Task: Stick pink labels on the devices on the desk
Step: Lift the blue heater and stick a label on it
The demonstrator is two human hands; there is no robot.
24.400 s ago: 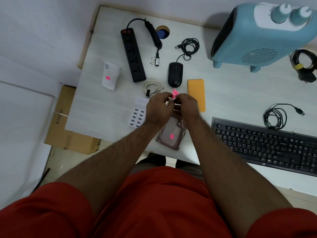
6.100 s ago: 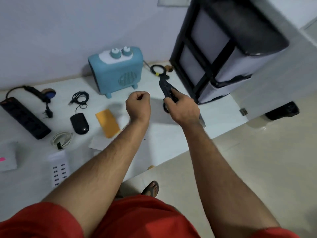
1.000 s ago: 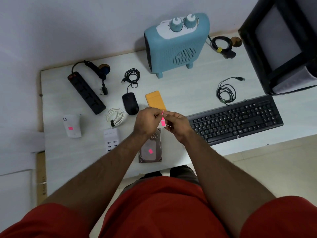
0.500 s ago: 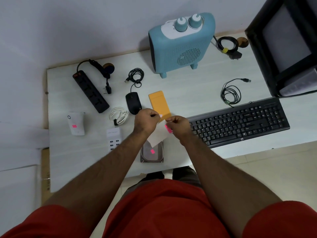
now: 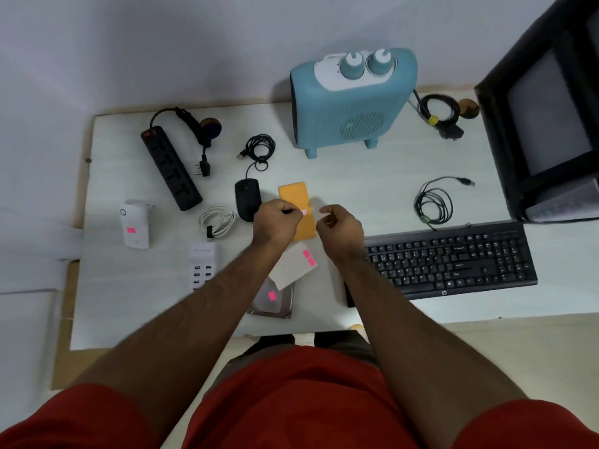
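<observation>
Writing shows in few places: an hp logo [image 5: 444, 292] on the front edge of the black keyboard [image 5: 450, 262], and faint print, too small to read, on the white multi-port charger [image 5: 203, 262]. Both hands hover over the orange case [image 5: 296, 205] at mid-desk. The left hand [image 5: 277, 223] is curled, its thumb and forefinger pinching a small pink label [image 5: 304, 211]. The right hand [image 5: 340, 226], just beside it, is also curled with fingertips nearly closed; whether it grips anything cannot be told. Below, between the wrists, lies the white backing sheet [image 5: 293, 266] with two pink labels, overlapping the hard drive [image 5: 272, 301], which wears one label. The white adapter [image 5: 134, 225] far left wears another.
</observation>
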